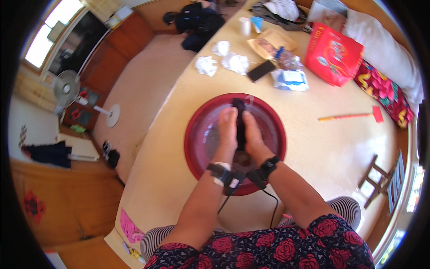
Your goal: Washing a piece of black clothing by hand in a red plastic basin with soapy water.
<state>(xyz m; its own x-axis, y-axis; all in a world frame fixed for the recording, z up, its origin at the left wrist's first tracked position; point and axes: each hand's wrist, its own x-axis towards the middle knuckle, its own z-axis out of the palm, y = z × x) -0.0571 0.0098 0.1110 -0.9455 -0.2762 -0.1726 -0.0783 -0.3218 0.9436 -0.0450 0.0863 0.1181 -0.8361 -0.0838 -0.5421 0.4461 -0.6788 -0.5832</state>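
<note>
A dark red plastic basin (pixel 190 144) stands before me, and the liquid inside looks cloudy. Over its middle, my left hand (pixel 227 131) and my right hand (pixel 254 134) press a long dark item (pixel 239 129) between the palms. It looks like wet cloth, perhaps a sock, but blur leaves its kind uncertain. Its far end sticks out past my fingertips. Both wrists carry black strapped devices, and the left also has a white band. Thin black cables run from them toward my lap.
Beyond the basin lie crumpled white tissues (pixel 235 63), a black phone (pixel 261 71) and a wipes pack (pixel 289 80). A red bag (pixel 334 55) stands farther right, and a red-tipped stick (pixel 349 116) lies nearer. A person (pixel 198 23) crouches on the floor past the edge, with a fan (pixel 112 116) left.
</note>
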